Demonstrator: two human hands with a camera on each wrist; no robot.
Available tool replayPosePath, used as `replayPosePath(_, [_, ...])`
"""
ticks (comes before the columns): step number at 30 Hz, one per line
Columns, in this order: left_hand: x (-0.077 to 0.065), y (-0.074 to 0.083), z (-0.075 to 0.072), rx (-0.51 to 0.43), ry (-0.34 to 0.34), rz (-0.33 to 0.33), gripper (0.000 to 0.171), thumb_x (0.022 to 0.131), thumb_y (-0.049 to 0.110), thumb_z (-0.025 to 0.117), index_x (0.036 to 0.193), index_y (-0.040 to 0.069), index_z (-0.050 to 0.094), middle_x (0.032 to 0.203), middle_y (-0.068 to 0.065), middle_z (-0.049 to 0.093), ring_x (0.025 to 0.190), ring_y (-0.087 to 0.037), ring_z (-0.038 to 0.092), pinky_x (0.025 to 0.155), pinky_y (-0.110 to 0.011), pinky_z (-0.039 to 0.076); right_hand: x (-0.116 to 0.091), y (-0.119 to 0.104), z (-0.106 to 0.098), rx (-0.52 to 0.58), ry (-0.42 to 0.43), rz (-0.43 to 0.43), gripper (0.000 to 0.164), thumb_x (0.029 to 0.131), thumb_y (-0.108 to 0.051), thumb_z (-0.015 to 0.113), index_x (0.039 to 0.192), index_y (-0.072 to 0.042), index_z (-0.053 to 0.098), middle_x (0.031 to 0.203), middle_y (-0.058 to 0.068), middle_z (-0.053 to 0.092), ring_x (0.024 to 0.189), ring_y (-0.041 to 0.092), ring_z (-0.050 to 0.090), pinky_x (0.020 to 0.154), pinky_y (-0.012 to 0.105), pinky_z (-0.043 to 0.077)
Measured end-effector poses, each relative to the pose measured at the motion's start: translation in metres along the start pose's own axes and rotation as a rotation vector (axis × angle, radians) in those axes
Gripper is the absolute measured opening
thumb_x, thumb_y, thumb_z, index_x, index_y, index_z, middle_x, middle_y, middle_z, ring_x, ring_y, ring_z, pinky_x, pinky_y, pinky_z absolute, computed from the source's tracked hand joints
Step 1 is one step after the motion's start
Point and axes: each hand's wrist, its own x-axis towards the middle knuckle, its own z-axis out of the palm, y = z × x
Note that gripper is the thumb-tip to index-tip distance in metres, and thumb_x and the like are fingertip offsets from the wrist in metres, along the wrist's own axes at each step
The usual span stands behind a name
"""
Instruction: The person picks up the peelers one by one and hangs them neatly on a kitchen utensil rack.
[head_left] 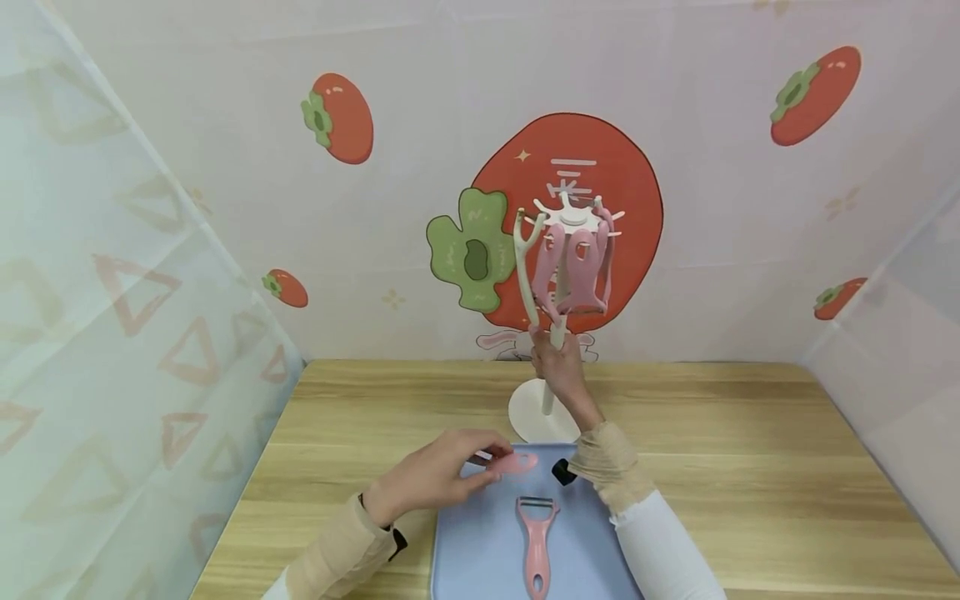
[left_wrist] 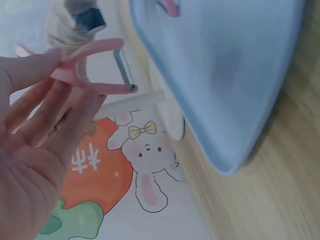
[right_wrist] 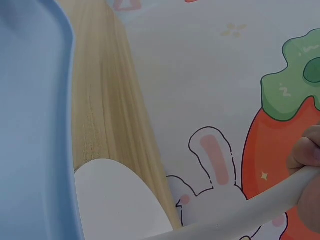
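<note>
Over the back of the blue tray (head_left: 468,554), my left hand (head_left: 450,468) pinches a pink peeler (left_wrist: 75,72) between thumb and fingertips. Its blade end is free of the fingers in the left wrist view. Another pink peeler (head_left: 536,546) lies on the tray, blade end away from me. My right hand (head_left: 562,367) grips the pole of a white hanging rack (head_left: 574,218), seen close up as a white pole (right_wrist: 250,212) in the right wrist view. Several pink peelers (head_left: 585,271) hang from the rack's hooks, and a cream peeler (head_left: 527,275) hangs on its left.
The rack's round white base (head_left: 528,412) stands on the wooden table (head_left: 750,483) just behind the tray. A fabric backdrop (head_left: 405,217) printed with persimmons rises at the table's back edge, and patterned side panels (head_left: 150,375) close in left and right.
</note>
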Motion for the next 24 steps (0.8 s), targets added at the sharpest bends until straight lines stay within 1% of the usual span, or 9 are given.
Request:
replayPosePath(2, [0.001, 0.002, -0.004, -0.087, 0.016, -0.033, 0.030, 0.097, 0.015, 0.070, 0.127, 0.020, 0.066, 0.120, 0.009, 0.070, 0.110, -0.004, 0.067, 0.090, -0.022, 0.056, 0.000, -0.001, 0.000, 0.006, -0.005, -0.014, 0.065, 0.106, -0.035, 0.055, 0.061, 0.008, 0.037, 0.046, -0.006, 0.032, 0.037, 0.006, 0.028, 0.037, 0.022, 0.023])
replayPosePath(4, [0.001, 0.003, -0.007, -0.148, 0.033, -0.060, 0.033, 0.097, 0.016, 0.070, 0.129, 0.024, 0.066, 0.121, 0.010, 0.070, 0.111, -0.005, 0.067, 0.087, -0.022, 0.057, 0.000, -0.001, 0.000, 0.012, -0.009, -0.021, 0.064, 0.106, -0.034, 0.055, 0.061, 0.008, 0.037, 0.046, -0.007, 0.032, 0.037, 0.006, 0.028, 0.037, 0.022, 0.023])
replayPosePath(5, [0.001, 0.004, -0.008, -0.166, 0.044, -0.068, 0.034, 0.097, 0.016, 0.070, 0.129, 0.026, 0.066, 0.121, 0.011, 0.070, 0.110, -0.006, 0.067, 0.086, -0.023, 0.058, 0.000, -0.001, 0.001, 0.014, -0.010, -0.024, 0.063, 0.106, -0.033, 0.055, 0.061, 0.008, 0.037, 0.046, -0.007, 0.032, 0.037, 0.006, 0.028, 0.037, 0.022, 0.023])
replayPosePath(9, [0.001, 0.007, -0.013, -0.213, 0.085, -0.082, 0.037, 0.097, 0.015, 0.071, 0.132, 0.027, 0.066, 0.123, 0.010, 0.071, 0.112, -0.008, 0.067, 0.082, -0.025, 0.059, 0.000, -0.001, 0.000, 0.014, -0.011, -0.013, 0.060, 0.106, -0.031, 0.054, 0.063, 0.007, 0.038, 0.046, -0.008, 0.033, 0.038, 0.005, 0.029, 0.037, 0.022, 0.024])
replayPosePath(12, [0.004, 0.009, -0.016, -0.256, 0.126, -0.079, 0.038, 0.097, 0.015, 0.071, 0.133, 0.024, 0.067, 0.122, 0.007, 0.072, 0.116, -0.011, 0.067, 0.081, -0.026, 0.060, 0.001, -0.002, 0.000, 0.009, -0.012, -0.004, 0.053, 0.107, -0.028, 0.053, 0.067, 0.004, 0.040, 0.046, -0.008, 0.033, 0.038, 0.006, 0.030, 0.037, 0.022, 0.024])
replayPosePath(16, [0.010, 0.010, -0.021, -0.305, 0.197, -0.064, 0.035, 0.096, 0.015, 0.072, 0.130, 0.018, 0.069, 0.121, 0.000, 0.074, 0.117, -0.016, 0.069, 0.080, -0.028, 0.061, 0.002, -0.002, -0.001, 0.003, -0.006, 0.004, 0.046, 0.107, -0.025, 0.053, 0.071, 0.001, 0.042, 0.047, -0.007, 0.034, 0.039, 0.006, 0.030, 0.037, 0.022, 0.025])
replayPosePath(19, [0.015, 0.011, -0.026, -0.316, 0.252, -0.059, 0.033, 0.095, 0.014, 0.073, 0.128, 0.014, 0.070, 0.122, -0.005, 0.074, 0.115, -0.020, 0.070, 0.076, -0.030, 0.062, 0.002, -0.001, -0.001, 0.005, 0.000, 0.010, 0.045, 0.107, -0.026, 0.054, 0.071, 0.000, 0.042, 0.047, -0.007, 0.034, 0.039, 0.006, 0.030, 0.038, 0.022, 0.025])
replayPosePath(24, [0.019, 0.010, -0.036, -0.335, 0.334, -0.054, 0.034, 0.095, 0.011, 0.072, 0.129, 0.009, 0.070, 0.121, -0.011, 0.074, 0.103, -0.031, 0.075, 0.073, -0.033, 0.062, 0.003, -0.002, 0.000, 0.029, 0.012, 0.019, 0.044, 0.106, -0.028, 0.055, 0.072, -0.003, 0.044, 0.047, -0.009, 0.034, 0.039, 0.006, 0.030, 0.038, 0.022, 0.024])
